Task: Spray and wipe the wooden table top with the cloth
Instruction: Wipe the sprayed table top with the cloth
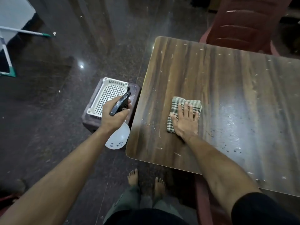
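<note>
The wooden table top [227, 82] fills the right half of the view, streaked with white marks and wet droplets on its right part. A folded green-and-white checked cloth [178, 104] lies near the table's left side. My right hand [186, 120] presses flat on it with straight, spread fingers. Left of the table, off its edge, my left hand [115, 116] grips a spray bottle [119, 137] by its black trigger head, the white body hanging below my wrist.
A white plastic basket [107, 95] sits on a dark stool [134, 93] beside the table's left edge. A red plastic chair [246, 21] stands behind the table. My bare feet [146, 181] are on the dark polished floor. A mop handle [26, 31] lies far left.
</note>
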